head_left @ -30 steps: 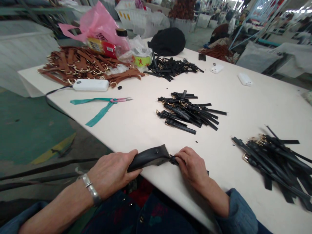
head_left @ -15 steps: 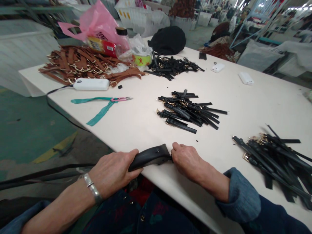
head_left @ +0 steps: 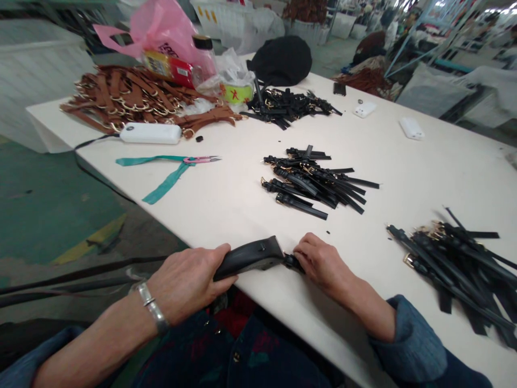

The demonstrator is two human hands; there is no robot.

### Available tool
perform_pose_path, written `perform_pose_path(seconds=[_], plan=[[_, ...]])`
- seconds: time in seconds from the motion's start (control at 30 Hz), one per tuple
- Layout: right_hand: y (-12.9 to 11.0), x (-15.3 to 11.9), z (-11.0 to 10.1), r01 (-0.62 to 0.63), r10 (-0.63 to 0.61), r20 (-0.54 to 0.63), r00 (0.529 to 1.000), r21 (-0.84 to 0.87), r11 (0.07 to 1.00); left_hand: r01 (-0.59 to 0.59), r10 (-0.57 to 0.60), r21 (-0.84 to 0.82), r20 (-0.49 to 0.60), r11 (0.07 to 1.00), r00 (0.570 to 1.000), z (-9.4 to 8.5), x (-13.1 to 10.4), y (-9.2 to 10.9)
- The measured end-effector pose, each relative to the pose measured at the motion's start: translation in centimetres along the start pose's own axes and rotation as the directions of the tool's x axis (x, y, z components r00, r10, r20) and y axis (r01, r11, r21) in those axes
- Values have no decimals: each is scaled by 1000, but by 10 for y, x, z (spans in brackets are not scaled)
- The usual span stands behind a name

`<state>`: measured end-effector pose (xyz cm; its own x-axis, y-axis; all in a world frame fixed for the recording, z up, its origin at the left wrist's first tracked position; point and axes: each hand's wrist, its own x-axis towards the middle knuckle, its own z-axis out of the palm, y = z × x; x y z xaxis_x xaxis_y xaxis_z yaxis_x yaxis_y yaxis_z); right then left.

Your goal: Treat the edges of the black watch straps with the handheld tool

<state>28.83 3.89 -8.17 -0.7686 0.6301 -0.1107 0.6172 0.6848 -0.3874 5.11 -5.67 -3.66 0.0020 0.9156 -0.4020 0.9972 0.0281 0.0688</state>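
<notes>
My left hand (head_left: pixel 191 277), with a silver bracelet at the wrist, is wrapped round a black hand-held tool (head_left: pixel 248 256) with a small switch-like mark on top. The tool lies over the table's near edge, its wide end pointing right. At that end, my right hand (head_left: pixel 321 264) pinches a short black buckle strap (head_left: pixel 291 262), most of it hidden by the fingers. The strap sits against or very close to the tool's end; whether they touch I cannot tell. Beyond the hands lies a pile of black buckle straps (head_left: pixel 311 180) with gold-coloured buckles.
Longer black straps (head_left: pixel 452 264) lie at the right. Pink thread snips (head_left: pixel 202 159) with green cloth strips lie at left, near a corded white device (head_left: pixel 151 133). Farther back are brown straps (head_left: pixel 121 97), a pink bag (head_left: pixel 161 27), more black straps (head_left: pixel 283 105) and a black cap (head_left: pixel 280 60).
My right hand has shifted slightly right, away from the tool, and more of the small black strap shows between them. The left hand keeps its hold, and the view has tilted a little.
</notes>
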Motion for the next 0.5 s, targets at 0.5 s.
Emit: perform_pose_path(seconds=[0.5], plan=[[-27, 34, -18, 174, -47, 317, 947, -387, 906, -10, 10, -7, -6, 1000, 1000, -2, 1, 2]])
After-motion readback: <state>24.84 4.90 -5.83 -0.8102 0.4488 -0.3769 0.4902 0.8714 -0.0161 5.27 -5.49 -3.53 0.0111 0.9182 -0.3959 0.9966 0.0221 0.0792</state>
